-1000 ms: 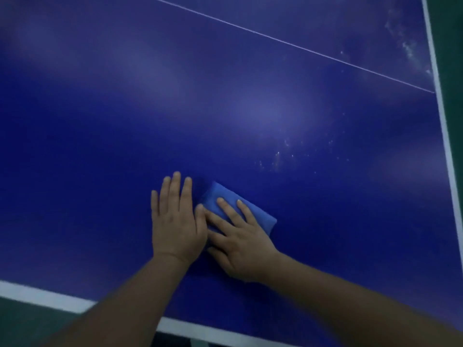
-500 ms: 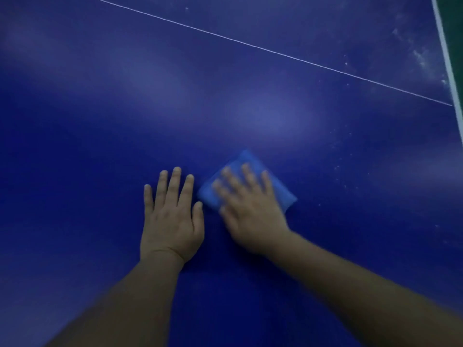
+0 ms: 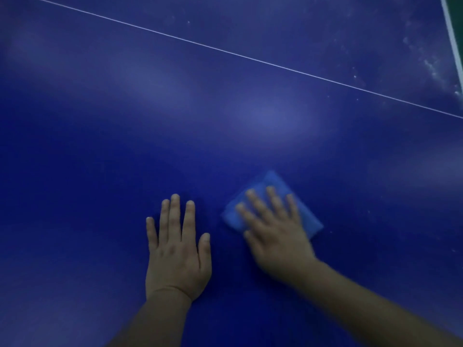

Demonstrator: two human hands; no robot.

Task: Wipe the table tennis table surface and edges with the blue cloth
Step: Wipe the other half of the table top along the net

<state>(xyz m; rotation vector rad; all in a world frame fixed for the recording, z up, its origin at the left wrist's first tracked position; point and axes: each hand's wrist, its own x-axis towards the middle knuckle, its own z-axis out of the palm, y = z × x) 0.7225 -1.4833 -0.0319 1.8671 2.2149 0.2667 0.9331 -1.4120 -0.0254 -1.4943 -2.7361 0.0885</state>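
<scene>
Left hand (image 3: 175, 254): flat on the table, palm down, fingers straight and close together, thumb out to the side, holding nothing
Right hand (image 3: 275, 236): blurred, fingers straight and spread, pressing down on the blue cloth, not curled round it
Blue cloth (image 3: 300, 209): folded into a small pad, lying flat on the table under the right fingers, corners showing past the fingertips and at the right side, just beside the left hand but apart from it
Table (image 3: 125, 146): dark blue surface, soft glare patches across the middle
Centre line (image 3: 225, 51): thin, white, slanting from upper left down to the right
Edge stripe (image 3: 452, 43): white, at upper right corner
Dust specks (image 3: 431, 66): pale, scattered near the edge stripe, well apart from the cloth
</scene>
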